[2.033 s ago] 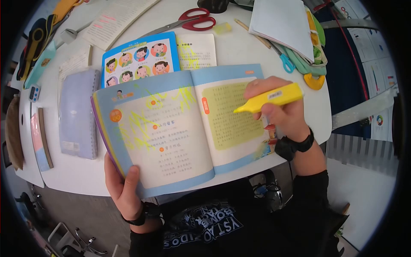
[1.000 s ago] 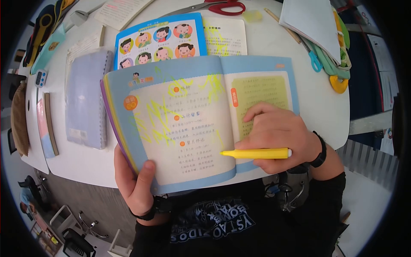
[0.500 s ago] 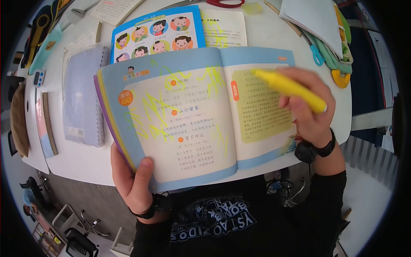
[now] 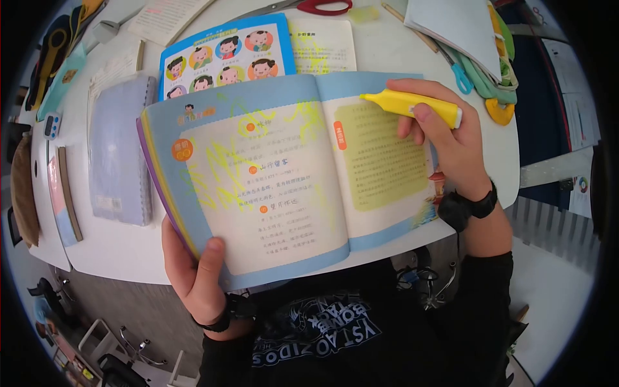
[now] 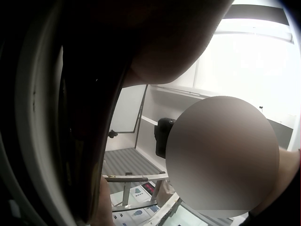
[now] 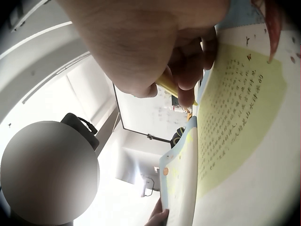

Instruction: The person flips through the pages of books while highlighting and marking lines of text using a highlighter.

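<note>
An open book (image 4: pixel 284 187) with blue page borders is held up over the table's front edge. My left hand (image 4: pixel 196 274) grips its lower left edge, thumb on the page and the other fingers behind the cover. Scribbled yellow-green strokes cross the left page. Between thumb and fingers my right hand (image 4: pixel 454 132) holds a yellow highlighter (image 4: pixel 412 103), its tip pointing left near the top of the green text panel (image 4: pixel 387 161) on the right page. In the right wrist view, the highlighter (image 6: pixel 166 84) is mostly hidden by the fingers.
Behind the book lie a blue picture book (image 4: pixel 225 55) and a page with yellow marks (image 4: pixel 329 48). Red-handled scissors (image 4: pixel 325 6) are at the back. A ring-bound notebook (image 4: pixel 119 151) lies left, a small timer (image 4: pixel 52 126) beyond it. White paper (image 4: pixel 454 32) covers a green pouch at right.
My right hand has carried the highlighter from the right page down to the left page's lower part, then back up to the top of the right page. My left hand keeps its grip.
</note>
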The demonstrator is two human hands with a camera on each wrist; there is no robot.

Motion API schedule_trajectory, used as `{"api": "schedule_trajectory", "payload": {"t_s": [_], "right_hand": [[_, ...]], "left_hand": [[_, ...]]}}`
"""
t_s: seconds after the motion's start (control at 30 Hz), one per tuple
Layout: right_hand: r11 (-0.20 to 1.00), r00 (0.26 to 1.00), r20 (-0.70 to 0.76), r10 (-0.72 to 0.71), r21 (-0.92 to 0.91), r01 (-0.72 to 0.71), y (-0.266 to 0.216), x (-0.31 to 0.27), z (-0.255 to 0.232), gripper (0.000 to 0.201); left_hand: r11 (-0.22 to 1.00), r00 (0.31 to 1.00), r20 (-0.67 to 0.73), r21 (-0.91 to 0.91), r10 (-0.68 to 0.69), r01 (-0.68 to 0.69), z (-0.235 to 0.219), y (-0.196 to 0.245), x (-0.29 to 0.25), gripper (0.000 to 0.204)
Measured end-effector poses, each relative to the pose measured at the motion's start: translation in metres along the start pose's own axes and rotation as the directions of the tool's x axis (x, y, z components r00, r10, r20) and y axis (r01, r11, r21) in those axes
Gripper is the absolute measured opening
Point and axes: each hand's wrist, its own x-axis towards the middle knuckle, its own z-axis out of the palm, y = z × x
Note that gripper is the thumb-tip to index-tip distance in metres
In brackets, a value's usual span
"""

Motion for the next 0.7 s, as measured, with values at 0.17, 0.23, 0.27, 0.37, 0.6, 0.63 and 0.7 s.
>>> {"api": "schedule_trajectory", "payload": {"t_s": [0.17, 0.23, 0.27, 0.37, 0.6, 0.63, 0.7], "right_hand": [[0.999, 0.997, -0.076, -0.034, -0.003, 0.034, 0.0047, 0.0062, -0.0016, 0.033], [1.000, 0.997, -0.079, -0.016, -0.010, 0.015, 0.0054, 0.0062, -0.0008, 0.032], [0.998, 0.998, -0.068, 0.003, -0.055, -0.007, 0.0041, 0.0056, -0.0003, 0.032], [0.992, 1.000, -0.020, -0.013, -0.127, 0.011, 0.0090, 0.0053, 0.0011, 0.032], [0.992, 0.997, -0.072, 0.000, -0.125, -0.009, 0.0065, 0.0082, -0.0045, 0.028], [0.992, 0.998, -0.070, 0.004, -0.124, -0.013, 0.0069, 0.0078, -0.0042, 0.028], [0.991, 0.998, -0.040, -0.040, -0.128, 0.035, 0.0069, 0.0056, -0.0025, 0.026]], "left_hand": [[1.000, 1.000, 0.017, -0.015, 0.000, 0.001, -0.0005, -0.0017, 0.0011, 0.069], [1.000, 1.000, 0.003, -0.017, 0.002, -0.002, -0.0009, -0.0035, -0.0013, 0.069], [1.000, 1.000, 0.000, -0.017, -0.011, 0.011, -0.0003, -0.0036, -0.0026, 0.069], [1.000, 1.000, -0.025, -0.018, 0.001, -0.001, 0.0005, -0.0020, -0.0022, 0.069], [1.000, 1.000, -0.005, 0.004, 0.016, -0.016, -0.0022, -0.0041, 0.0004, 0.069], [1.000, 1.000, 0.004, 0.013, 0.022, -0.022, -0.0028, -0.0044, -0.0005, 0.069], [1.000, 1.000, -0.009, 0.017, 0.013, -0.013, -0.0018, -0.0034, -0.0022, 0.068]]}}
